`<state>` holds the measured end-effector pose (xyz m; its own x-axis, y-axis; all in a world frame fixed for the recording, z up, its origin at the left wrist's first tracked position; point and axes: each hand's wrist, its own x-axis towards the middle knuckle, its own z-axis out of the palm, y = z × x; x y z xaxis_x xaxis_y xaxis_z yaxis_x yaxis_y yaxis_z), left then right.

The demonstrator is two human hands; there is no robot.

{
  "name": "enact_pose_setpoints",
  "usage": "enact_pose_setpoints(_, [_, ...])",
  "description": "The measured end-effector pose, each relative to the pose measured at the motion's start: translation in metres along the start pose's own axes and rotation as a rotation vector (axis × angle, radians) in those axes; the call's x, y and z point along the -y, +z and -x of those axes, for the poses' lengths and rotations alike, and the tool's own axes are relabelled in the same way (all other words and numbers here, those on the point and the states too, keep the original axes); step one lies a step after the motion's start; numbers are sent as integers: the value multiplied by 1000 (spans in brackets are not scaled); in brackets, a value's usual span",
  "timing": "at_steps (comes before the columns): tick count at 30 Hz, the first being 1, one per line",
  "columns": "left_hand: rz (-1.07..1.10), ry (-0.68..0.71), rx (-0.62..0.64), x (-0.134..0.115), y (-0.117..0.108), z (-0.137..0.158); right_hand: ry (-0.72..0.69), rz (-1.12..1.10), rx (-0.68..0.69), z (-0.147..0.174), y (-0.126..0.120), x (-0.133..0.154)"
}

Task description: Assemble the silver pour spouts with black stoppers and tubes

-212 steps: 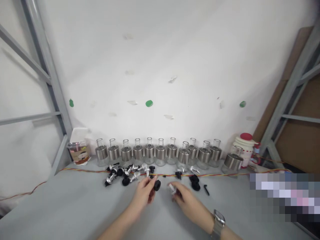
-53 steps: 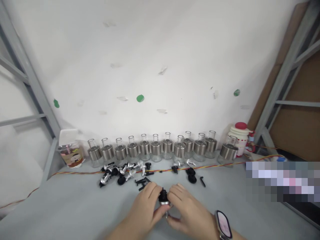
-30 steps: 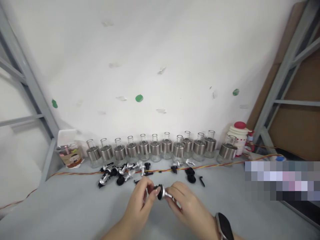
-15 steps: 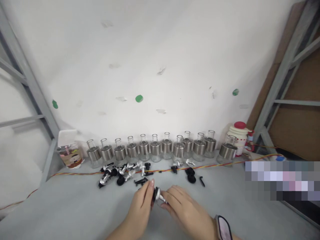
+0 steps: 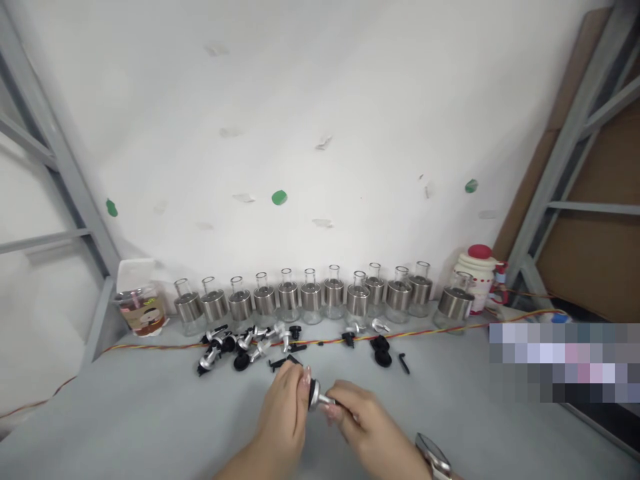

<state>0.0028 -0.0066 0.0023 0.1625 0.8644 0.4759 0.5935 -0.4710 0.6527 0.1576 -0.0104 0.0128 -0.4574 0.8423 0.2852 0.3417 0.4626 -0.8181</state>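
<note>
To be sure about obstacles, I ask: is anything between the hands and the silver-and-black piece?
Nothing visible: the left hand holds the silver-and-black piece at its black side, the right hand at its thin stem.

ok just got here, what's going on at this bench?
A person has a silver-and-black spout piece between both hands: the left hand grips its black end, the right hand pinches the narrow silver end. Twelve open-necked glass bottles with metal bands stand along the wall. Loose black and silver parts lie on the grey table in front of them.
</note>
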Motion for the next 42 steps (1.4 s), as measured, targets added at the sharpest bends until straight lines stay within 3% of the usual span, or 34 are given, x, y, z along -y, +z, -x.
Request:
enact_pose_setpoints(3, [-140,103,49,-1,-5,-2,202,-419,74,-5,1,-4])
enact_pose_setpoints(6, [-230,202,94,-5,-10,-3,379,-884,286,-9,-2,-9])
enact_pose_setpoints(8, [-262,274,114,-7,-11,-3,477,-1054,442,-10,-5,-9])
enact_pose_setpoints(9, [-262,292,117,-7,-11,-4,503,-1056,458,-11,-6,-9])
enact_pose_setpoints(11, [-209,251,100,-6,-9,-5,476,-885,324,-11,-5,-6])
enact_pose_setpoints(14, [21,-19,0,-7,-5,-6,210,-338,18,-8,-4,-2])
enact_pose_setpoints(17, [284,-337,-54,-11,-3,-5,-112,218,-72,-4,-3,-1])
enact_pose_setpoints(19, [373,-477,-49,-15,-4,-4,-238,479,-80,-3,-4,-4])
enact_pose_setpoints(22, [409,-543,-37,-21,-6,-4,-387,669,-109,-3,-5,-8])
enact_pose_setpoints(27, [417,-442,-21,-22,-5,-2,-545,736,-114,0,-2,-6])
enact_pose_setpoints(31, [371,-355,-37,-18,-3,2,-525,585,-140,7,1,-3])
enact_pose_setpoints(36, [332,-249,0,-16,-6,3,-256,157,-12,6,-5,3])
enact_pose_setpoints(40, [425,-354,38,-18,-7,-1,43,-287,26,-4,-5,1])
enact_pose_setpoints(42, [490,-430,112,-19,-3,-5,104,-419,18,-7,-2,-1])
